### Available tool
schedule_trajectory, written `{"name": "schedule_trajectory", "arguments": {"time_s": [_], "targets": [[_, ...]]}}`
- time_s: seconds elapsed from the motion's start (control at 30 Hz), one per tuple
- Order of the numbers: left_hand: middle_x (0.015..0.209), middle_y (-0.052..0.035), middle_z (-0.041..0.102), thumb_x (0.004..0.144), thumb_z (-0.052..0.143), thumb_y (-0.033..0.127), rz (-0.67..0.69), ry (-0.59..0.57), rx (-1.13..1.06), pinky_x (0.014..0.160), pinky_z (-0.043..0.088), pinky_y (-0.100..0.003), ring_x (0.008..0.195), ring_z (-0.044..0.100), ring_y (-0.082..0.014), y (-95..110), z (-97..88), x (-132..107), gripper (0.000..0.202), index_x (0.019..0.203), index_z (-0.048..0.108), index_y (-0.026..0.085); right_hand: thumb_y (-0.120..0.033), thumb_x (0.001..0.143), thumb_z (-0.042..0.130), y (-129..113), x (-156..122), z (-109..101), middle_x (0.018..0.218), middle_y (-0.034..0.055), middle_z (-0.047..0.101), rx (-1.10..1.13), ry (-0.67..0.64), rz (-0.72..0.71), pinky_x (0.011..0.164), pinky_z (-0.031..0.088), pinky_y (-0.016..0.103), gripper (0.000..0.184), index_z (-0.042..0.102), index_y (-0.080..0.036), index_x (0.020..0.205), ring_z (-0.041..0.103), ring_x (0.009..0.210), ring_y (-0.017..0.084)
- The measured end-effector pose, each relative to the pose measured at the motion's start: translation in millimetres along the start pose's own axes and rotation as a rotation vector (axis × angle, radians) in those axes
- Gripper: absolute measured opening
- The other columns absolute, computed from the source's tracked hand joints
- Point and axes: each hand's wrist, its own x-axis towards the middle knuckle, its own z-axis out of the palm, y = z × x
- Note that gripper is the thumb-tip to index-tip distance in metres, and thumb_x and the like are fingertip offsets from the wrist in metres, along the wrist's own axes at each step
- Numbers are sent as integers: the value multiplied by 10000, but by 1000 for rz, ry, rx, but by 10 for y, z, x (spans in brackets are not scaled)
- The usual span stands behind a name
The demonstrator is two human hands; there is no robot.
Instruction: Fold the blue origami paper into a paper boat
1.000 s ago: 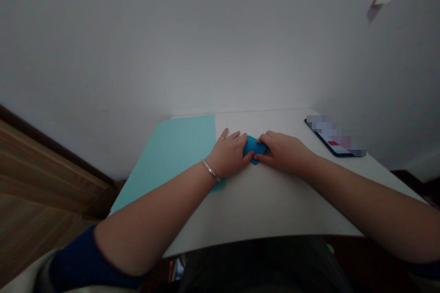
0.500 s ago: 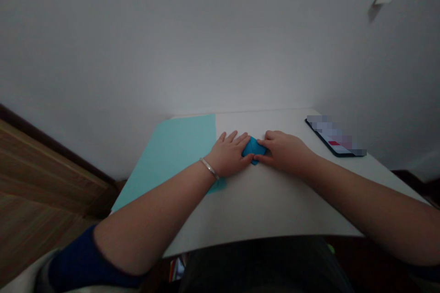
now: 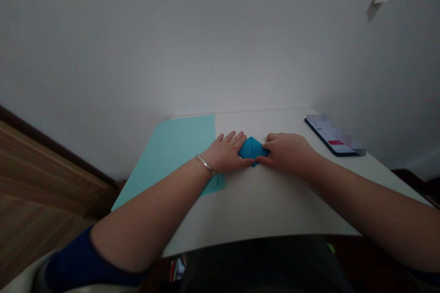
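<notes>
A small piece of folded blue paper [image 3: 252, 148] lies on the white table between my hands, a crease running down its middle. My left hand [image 3: 227, 151] rests flat at its left side, fingers spread and pointing away from me, the thumb along the paper's lower edge. Curled in from the other side, my right hand [image 3: 283, 152] pinches the paper's right corner between thumb and forefinger. Fingertips on both sides hide parts of the paper's edges.
A light turquoise sheet [image 3: 175, 146] covers the left of the white table [image 3: 275, 206], partly under my left forearm. A phone [image 3: 332, 137] lies at the right edge. Behind the table stands a grey wall [image 3: 220, 46]; wooden panelling [image 3: 44, 192] is at the left.
My left hand has slid slightly left, and more of the folded blue paper shows between my hands, with its middle crease now in view. My right hand still pinches the right corner.
</notes>
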Motion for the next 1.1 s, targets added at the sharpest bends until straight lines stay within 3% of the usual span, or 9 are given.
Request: {"name": "schedule_trajectory", "arguments": {"time_s": [0.3,0.47,0.63,0.8,1.0,1.1], "targets": [[1524,-153,274,955,288,521,55,137,110,1128,195,-500,1403,257,-318,66,64,-68,647,1463,280,122,-543,880,466,-48,3,-22,929,129,656,-9,36,3,592,405,325,440,704,-174,909,621,807,252],[1521,-140,289,929,299,581,28,194,84,1138,175,-483,1403,256,-311,90,92,-51,710,1462,288,111,-437,890,515,-53,37,11,938,135,656,-14,103,-16,667,426,326,343,698,-149,917,584,908,260],[1529,-135,266,898,318,615,-16,166,52,1141,156,-490,1418,221,-307,67,88,-13,767,1474,259,113,-326,901,501,-33,69,49,839,126,674,-58,135,-78,694,429,348,300,713,-129,822,588,848,253],[1543,-161,195,909,259,615,-15,92,27,1143,149,-483,1438,166,-284,65,89,9,778,1484,210,94,-304,878,519,-50,57,41,795,124,693,-53,144,-47,633,433,351,274,711,-134,783,615,766,248],[1533,-174,230,919,285,579,-10,178,45,1147,142,-499,1432,180,-298,74,124,-4,765,1471,233,52,-322,869,509,-70,43,19,805,133,687,-39,153,-10,593,440,360,286,717,-139,799,625,731,256],[1526,-169,258,914,322,569,-7,203,35,1146,158,-499,1425,207,-296,74,124,-6,753,1459,267,54,-321,860,520,-35,55,69,876,134,676,-8,216,-35,683,469,364,269,716,-141,898,612,828,263]]}}
